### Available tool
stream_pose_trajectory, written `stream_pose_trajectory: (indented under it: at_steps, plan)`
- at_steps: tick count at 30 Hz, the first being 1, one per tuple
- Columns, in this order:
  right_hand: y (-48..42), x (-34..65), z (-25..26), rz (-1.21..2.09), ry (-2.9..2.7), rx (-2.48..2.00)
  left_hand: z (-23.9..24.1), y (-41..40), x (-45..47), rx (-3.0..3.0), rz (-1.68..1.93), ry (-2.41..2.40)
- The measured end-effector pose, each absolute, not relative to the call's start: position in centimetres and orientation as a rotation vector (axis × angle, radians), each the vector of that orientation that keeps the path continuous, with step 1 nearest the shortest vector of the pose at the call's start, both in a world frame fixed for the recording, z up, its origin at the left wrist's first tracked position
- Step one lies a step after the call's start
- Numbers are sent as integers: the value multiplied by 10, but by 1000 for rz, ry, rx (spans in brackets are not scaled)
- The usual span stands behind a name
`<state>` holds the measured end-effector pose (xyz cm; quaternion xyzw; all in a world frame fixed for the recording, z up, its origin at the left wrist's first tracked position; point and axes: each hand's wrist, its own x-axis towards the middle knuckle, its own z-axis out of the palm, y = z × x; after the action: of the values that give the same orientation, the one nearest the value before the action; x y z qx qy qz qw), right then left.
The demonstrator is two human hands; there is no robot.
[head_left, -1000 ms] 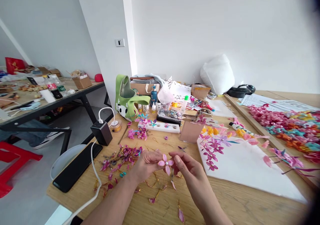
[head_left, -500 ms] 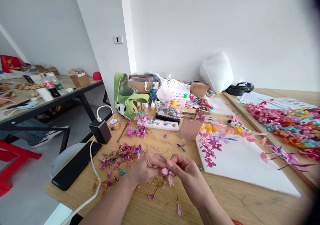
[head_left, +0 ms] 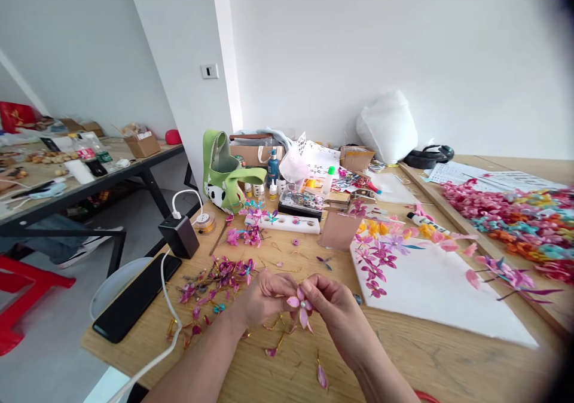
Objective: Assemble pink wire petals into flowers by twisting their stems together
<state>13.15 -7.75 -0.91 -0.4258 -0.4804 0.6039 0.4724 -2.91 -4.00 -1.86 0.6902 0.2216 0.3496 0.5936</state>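
Observation:
Between my two hands is a pink flower [head_left: 303,314] with a pearl-like bead at its centre and pointed petals turned toward me. My left hand [head_left: 268,298] pinches it from the left, its fingertips partly hidden behind the petals. My right hand [head_left: 330,301] grips its right side with thumb and forefinger. On the table just below lie loose wired petals, one magenta [head_left: 271,352] and one pale purple [head_left: 321,376]. A heap of purple and magenta petals on gold wires [head_left: 224,278] spreads to the left of my hands.
A white board [head_left: 430,289] with finished flowers lies to the right. Left are a black phone [head_left: 137,298], a black charger block [head_left: 179,235] and its white cable [head_left: 173,343]. Behind stand a green bag [head_left: 224,176], bottles and a cardboard piece [head_left: 336,231].
The flower has turned in my fingers, so more of its petals and its bead face me. Both hands stay in nearly the same place.

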Motion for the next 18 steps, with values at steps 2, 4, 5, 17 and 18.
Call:
stream_pose_trajectory:
  at_steps: [2, 4, 5, 17, 18]
  plan:
    - [-77, 133, -8, 1475, -1183, -1054, -23, -38, -31, 1567, 830, 507]
    - [-77, 133, -6, 1503, -1208, -1053, -26, -37, -32, 1552, 843, 505]
    - [-77, 134, -6, 1517, -1229, -1050, -27, -36, -33, 1546, 849, 509]
    - [-78, 133, -7, 1455, -1353, -1052, -22, -37, -33, 1654, 870, 520]
    - [-77, 133, -8, 1425, -1339, -1083, -22, -37, -33, 1650, 888, 537]
